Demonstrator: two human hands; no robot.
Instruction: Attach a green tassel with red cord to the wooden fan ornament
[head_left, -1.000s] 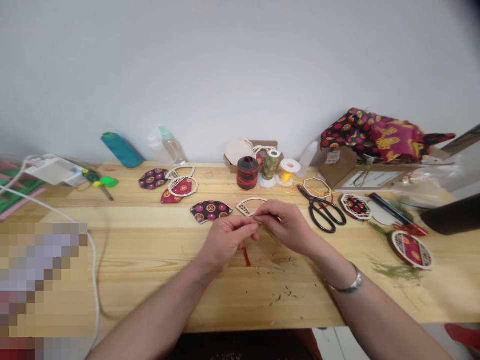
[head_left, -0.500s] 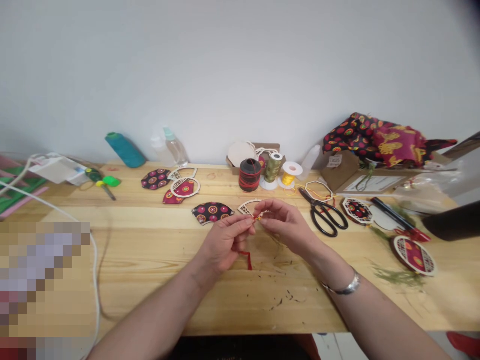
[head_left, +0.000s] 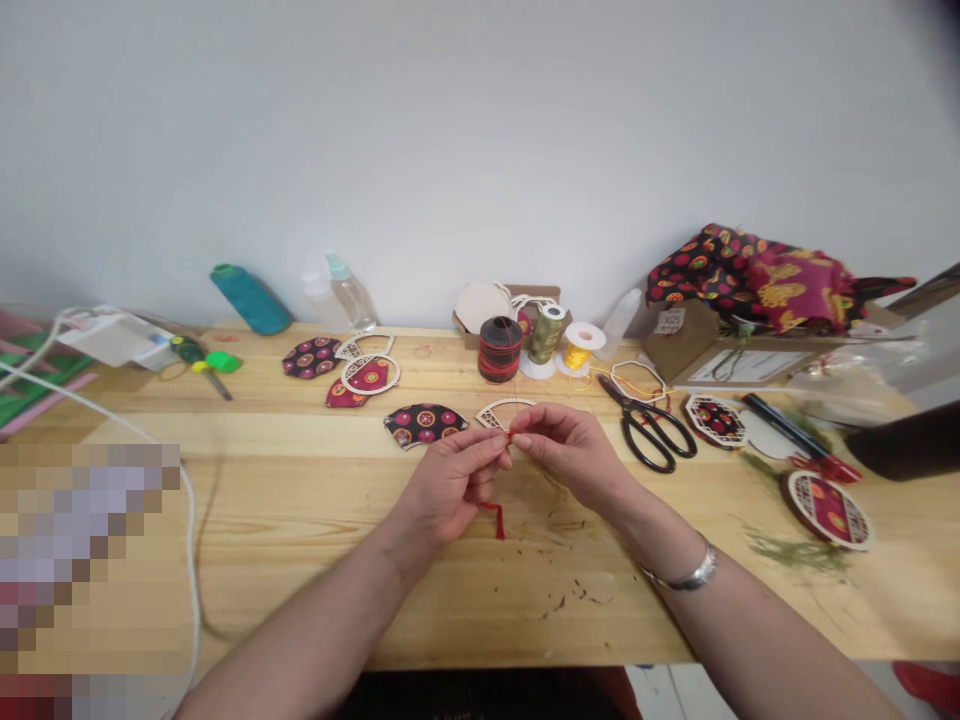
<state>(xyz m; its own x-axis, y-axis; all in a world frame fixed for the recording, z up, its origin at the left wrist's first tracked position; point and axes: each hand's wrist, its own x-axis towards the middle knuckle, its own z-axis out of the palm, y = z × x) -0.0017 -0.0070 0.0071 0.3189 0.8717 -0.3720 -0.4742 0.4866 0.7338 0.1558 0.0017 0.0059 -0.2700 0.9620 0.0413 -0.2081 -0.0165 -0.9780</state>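
My left hand (head_left: pixel 454 485) is closed, thumb and forefinger pinched together, over the middle of the table. A red tassel (head_left: pixel 499 522) hangs out below its curled fingers. My right hand (head_left: pixel 574 452) pinches at the same spot, its fingertips meeting the left ones. Between them shows a tiny bit of red cord (head_left: pixel 510 437); the rest is covered by the fingers. Just behind the hands lies a fan-shaped wooden frame (head_left: pixel 496 411), partly hidden. Beside it, to the left, is a fan-shaped piece of patterned fabric (head_left: pixel 425 426).
Black-handled scissors (head_left: pixel 649 430) lie right of my hands. Behind stand a red-and-black thread spool (head_left: pixel 499 350), a green spool (head_left: pixel 547 342) and a yellow spool (head_left: pixel 579 352). A cardboard box (head_left: pixel 750 362) holds fabric at right. A white cable (head_left: pixel 191 530) crosses the left side.
My right fingertips have closed in against the left ones, covering the small yellowish bit that showed between them. My left hand and the tassel have hardly moved.
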